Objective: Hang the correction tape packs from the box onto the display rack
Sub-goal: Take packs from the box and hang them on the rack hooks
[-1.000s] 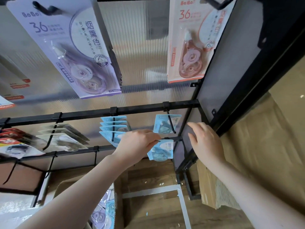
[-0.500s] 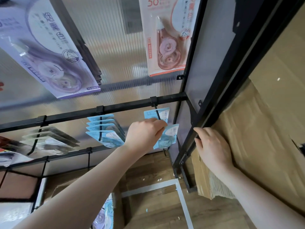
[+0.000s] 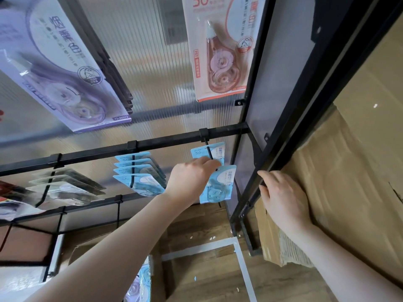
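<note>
My left hand (image 3: 190,182) grips a light blue correction tape pack (image 3: 220,188) at the tip of a black hook (image 3: 210,155) on the rack's crossbar (image 3: 170,141). Another blue pack (image 3: 210,152) hangs further back on that same hook. Several more blue packs (image 3: 137,173) hang on the hook to the left. My right hand (image 3: 281,197) holds the rack's black side frame (image 3: 253,186). The box (image 3: 139,284) with more packs shows at the bottom, partly hidden behind my left forearm.
Large purple packs (image 3: 65,68) and a pink pack (image 3: 220,51) hang on the row above. Grey packs (image 3: 63,188) hang at the left. Flattened cardboard (image 3: 349,182) leans against the rack's right side. A wooden floor (image 3: 207,269) lies below.
The view has shifted left and closer. My left hand has raised the blue pack to the hook's tip. My right hand has slid down onto the side frame.
</note>
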Tool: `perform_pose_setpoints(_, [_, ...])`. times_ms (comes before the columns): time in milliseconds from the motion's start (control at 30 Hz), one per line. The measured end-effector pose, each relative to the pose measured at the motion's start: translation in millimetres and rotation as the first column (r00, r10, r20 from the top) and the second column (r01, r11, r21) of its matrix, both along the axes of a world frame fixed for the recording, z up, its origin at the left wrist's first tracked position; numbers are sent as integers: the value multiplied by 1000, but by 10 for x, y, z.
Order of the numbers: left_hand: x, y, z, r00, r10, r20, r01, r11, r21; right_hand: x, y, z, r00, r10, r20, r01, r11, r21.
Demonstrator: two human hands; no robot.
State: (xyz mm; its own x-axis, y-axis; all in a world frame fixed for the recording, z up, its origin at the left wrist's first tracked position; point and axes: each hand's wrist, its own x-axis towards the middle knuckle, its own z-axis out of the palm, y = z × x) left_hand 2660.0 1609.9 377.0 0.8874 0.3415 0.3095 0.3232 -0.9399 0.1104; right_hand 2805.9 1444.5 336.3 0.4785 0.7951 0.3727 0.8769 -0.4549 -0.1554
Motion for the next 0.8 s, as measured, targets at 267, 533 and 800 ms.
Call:
perform_pose_setpoints(267, [52, 150, -135, 996, 77, -45, -77, 997, 15, 3, -4, -12, 1000, 1, 0, -1, 999, -35])
perform_pose_setpoints(533, [165, 285, -127, 978, 164, -131, -165, 986, -1, -1, 19, -16, 1000, -8, 8, 9, 999, -32])
perform_pose_setpoints(800, [33, 241, -208, 992, 113, 56, -113, 994, 7, -21, 14, -19, 1000, -11, -1, 11, 999, -49])
